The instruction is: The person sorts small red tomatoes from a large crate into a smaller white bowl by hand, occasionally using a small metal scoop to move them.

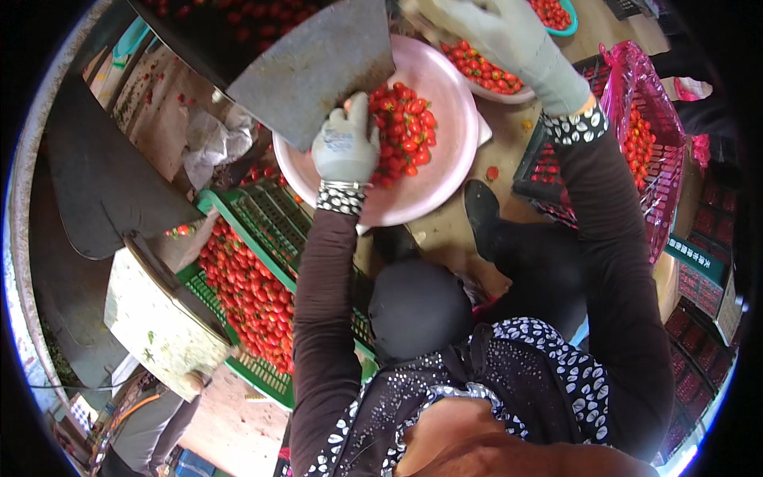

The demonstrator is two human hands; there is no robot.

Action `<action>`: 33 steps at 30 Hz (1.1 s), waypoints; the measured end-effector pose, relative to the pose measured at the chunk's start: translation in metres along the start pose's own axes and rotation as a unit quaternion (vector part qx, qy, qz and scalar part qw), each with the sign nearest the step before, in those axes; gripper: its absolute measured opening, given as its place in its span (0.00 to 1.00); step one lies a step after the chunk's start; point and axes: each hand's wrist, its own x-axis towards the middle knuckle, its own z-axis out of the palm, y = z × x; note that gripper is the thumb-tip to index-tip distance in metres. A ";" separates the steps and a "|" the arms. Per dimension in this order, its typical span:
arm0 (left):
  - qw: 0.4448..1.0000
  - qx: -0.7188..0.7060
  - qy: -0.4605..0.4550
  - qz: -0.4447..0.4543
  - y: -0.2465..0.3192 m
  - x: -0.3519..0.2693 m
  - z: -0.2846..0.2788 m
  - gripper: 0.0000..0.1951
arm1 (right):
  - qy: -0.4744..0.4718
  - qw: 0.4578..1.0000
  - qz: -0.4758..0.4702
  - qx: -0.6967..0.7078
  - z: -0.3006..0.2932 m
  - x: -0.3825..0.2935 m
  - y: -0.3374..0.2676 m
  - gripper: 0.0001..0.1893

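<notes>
My left hand (347,140), in a pale work glove, is at the lower edge of a grey metal chute (310,71), over a wide pink basin (435,179). Small red tomatoes (408,128) lie in the basin beside its fingers; whether it holds one is hidden. My right hand (489,30), gloved too, is raised at the top, blurred, above a second basin (515,96) of tomatoes. Its fingertips are too blurred to tell what they hold. Dark machinery with more tomatoes stands behind the chute.
A green crate (220,208) heaped with tomatoes stands at my left. At right is a crate lined with pink plastic (661,113), tomatoes inside. A teal basin (575,18) sits at the top right. A loose tomato (492,173) lies on the floor. Another person's legs (146,432) show at lower left.
</notes>
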 end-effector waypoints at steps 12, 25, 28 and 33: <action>0.983 -0.120 -0.134 -0.039 0.006 -0.113 0.005 0.17 | -0.239 0.907 0.197 -0.284 0.058 -0.035 0.120 0.24; 0.953 0.137 -0.272 -0.007 -0.006 -0.082 0.038 0.24 | -0.215 0.803 0.008 -0.555 0.086 -0.053 0.177 0.20; 0.956 0.084 -0.282 -0.008 -0.007 -0.095 0.025 0.20 | -0.257 0.819 0.132 -0.495 0.083 -0.045 0.166 0.16; 0.959 0.000 -0.282 0.034 0.007 -0.110 0.010 0.15 | -0.163 0.880 0.055 -0.444 0.085 -0.036 0.153 0.15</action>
